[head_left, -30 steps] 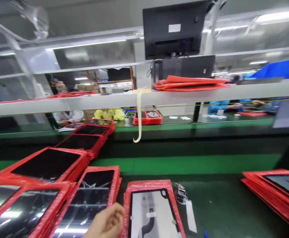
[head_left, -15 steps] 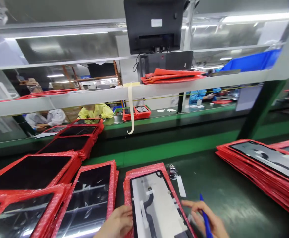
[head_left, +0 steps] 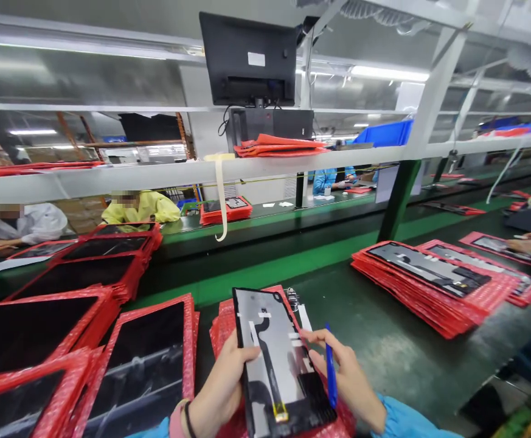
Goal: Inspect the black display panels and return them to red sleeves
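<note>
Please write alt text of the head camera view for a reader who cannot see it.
Two hands hold a display panel back side up over red bubble wrap on a green bench: the left hand grips its left edge, the right hand touches its right edge and holds a blue pen. Red-wrapped stacks lie on both sides.

Assembly line, red-bagged panel stacks around
Stacks of black panels (head_left: 28,328) near left, grey-backed stack (head_left: 429,280) right; monitor (head_left: 249,58) overhead centre; worker in yellow (head_left: 140,207) far left, blue bin (head_left: 386,131) far right.
</note>
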A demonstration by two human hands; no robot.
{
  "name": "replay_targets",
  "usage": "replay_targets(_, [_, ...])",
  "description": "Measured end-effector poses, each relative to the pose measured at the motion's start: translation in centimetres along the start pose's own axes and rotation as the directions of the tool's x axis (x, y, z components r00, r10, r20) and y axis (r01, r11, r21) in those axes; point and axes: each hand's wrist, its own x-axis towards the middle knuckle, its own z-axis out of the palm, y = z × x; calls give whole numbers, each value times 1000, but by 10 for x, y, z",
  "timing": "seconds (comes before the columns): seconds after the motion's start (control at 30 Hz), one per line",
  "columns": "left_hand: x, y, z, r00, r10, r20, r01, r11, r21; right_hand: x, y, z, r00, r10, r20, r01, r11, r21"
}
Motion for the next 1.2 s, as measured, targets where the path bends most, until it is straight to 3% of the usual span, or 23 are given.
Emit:
replay_targets(0.13, [1,18,-6,989,143,-45,-142,990,19,12,-23,-18,969,-162,-184,197,962,189])
replay_targets(0.23, [-1,37,-9,939,322,-124,-317,947,58,22,-49,-22,948,-303,-97,318,888,332])
replay_targets(0.3, [-5,46,-8,884,420,-207,-411,907,89,29,-66,-17,946,-323,-5,287,833,473])
replay_targets(0.4, [-12,54,-3,821,488,-297,-473,872,127,41,-83,-6,957,-289,14,218,752,622])
replay_targets(0.47, [-18,56,0,807,512,-296,-499,858,125,47,-90,2,958,-287,-32,250,769,588])
replay_targets(0.63, [-21,58,5,819,507,-268,-515,856,45,55,-92,13,932,-297,-206,350,886,305])
replay_targets(0.73, [-15,57,4,800,512,-313,-522,851,60,56,-87,17,902,-348,-254,407,883,234])
replay_targets(0.93, [-8,54,-2,803,498,-327,-502,861,78,51,-86,22,843,-382,-379,472,863,179])
replay_targets(1.07, [-10,52,-6,797,481,-364,-494,867,63,53,-90,26,824,-448,-347,464,885,-40])
replay_targets(1.2, [-14,53,-6,817,422,-392,-455,890,9,57,-88,29,807,-524,-271,520,849,-92])
